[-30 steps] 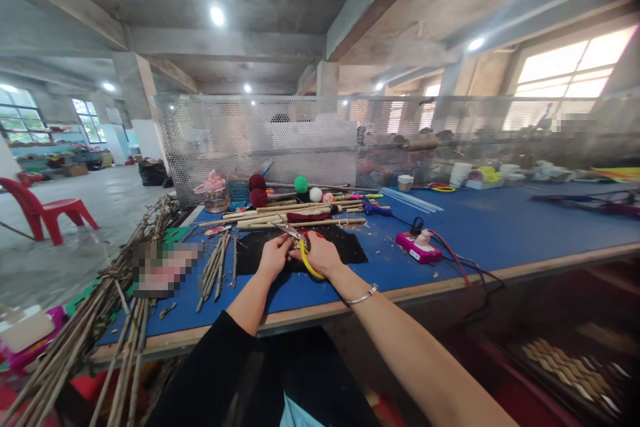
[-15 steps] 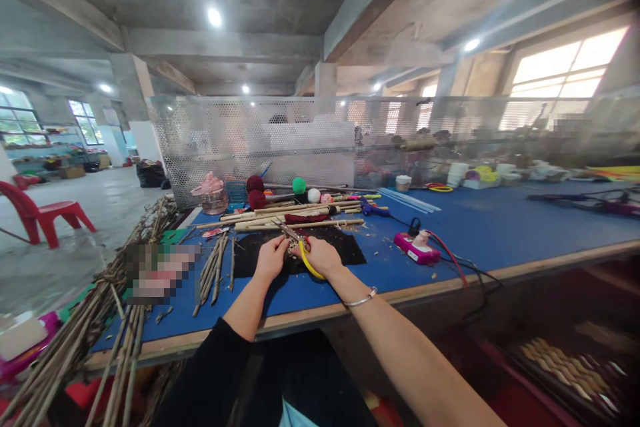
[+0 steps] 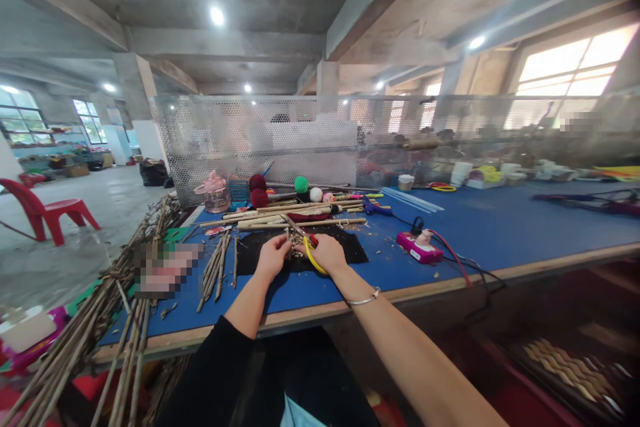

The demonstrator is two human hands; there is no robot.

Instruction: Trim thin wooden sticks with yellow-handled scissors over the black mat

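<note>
Yellow-handled scissors (image 3: 313,257) are in my right hand (image 3: 327,253), their blades pointing forward and left over a black cloth (image 3: 353,247). Just left of them, my left hand (image 3: 273,259) is closed in a pinch on a short piece of twig (image 3: 288,236), only a bit of which shows. Small cut twig pieces (image 3: 297,238) lie in a pile on the cloth between my hands. Several longer twigs (image 3: 216,267) rest on the blue table left of the cloth.
Pale wooden sticks (image 3: 280,213) and yarn balls (image 3: 301,184) lie beyond the cloth. A purple power strip (image 3: 419,248) with cords sits to the right. A big bundle of branches (image 3: 90,320) leans over the table's left edge. A perforated screen (image 3: 250,147) stands behind.
The scissor blades have swung away from my left hand and look closer together. The twig piece now shows upright at my left fingertips. The view has shifted slightly.
</note>
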